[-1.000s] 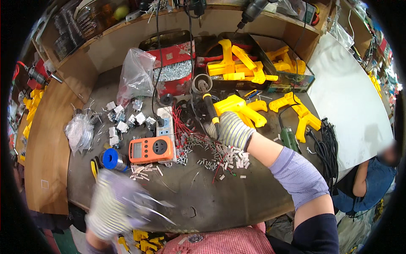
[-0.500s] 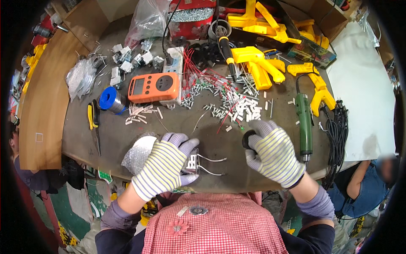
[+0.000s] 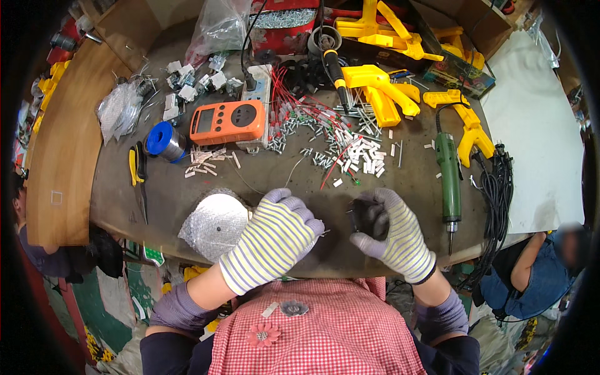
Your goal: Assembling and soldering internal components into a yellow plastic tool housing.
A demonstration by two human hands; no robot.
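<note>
My left hand [image 3: 272,240], in a striped glove, is closed palm down near the table's front edge. It hides nearly all of the small metal part with white wire leads; only a bit of wire [image 3: 325,232] shows by the fingertips. My right hand [image 3: 400,234], gloved the same way, curls around a black cup-like piece [image 3: 370,219], its hollow side partly in view. A gap separates the hands. Beside my left hand lies a silvery disc [image 3: 215,219] on bubble wrap.
An orange meter [image 3: 228,123] rests on a power strip behind my hands, near a solder spool [image 3: 165,142] and pliers [image 3: 139,178]. White sleeves [image 3: 362,153], screws and red wires are heaped mid-table. A green electric screwdriver [image 3: 448,181], black cables [image 3: 494,200] and yellow housings [image 3: 381,94] lie to the right.
My left hand has moved right and turned over the metal part, covering it and its wires. My right hand has come lower and slightly left with the black piece, whose hollow now shows more.
</note>
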